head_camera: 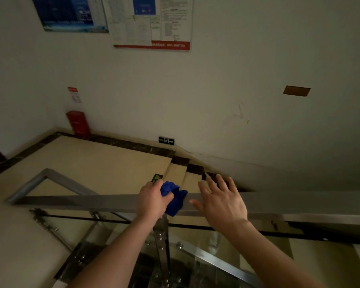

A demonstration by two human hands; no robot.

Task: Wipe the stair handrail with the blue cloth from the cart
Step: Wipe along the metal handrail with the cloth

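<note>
I have the blue cloth (173, 197) bunched in my left hand (152, 199) on the handrail (81, 201) — right hand (220, 201) spread flat, empty — and I judge most rail unwiped.

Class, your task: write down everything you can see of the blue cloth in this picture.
The blue cloth is vivid blue, soft-looking, bunched into folds, not spread flat. It lies over the top of the grey metal handrail and hangs down its near face. The left hand grips its left side against the rail. The open right hand lies just beside it.
</note>
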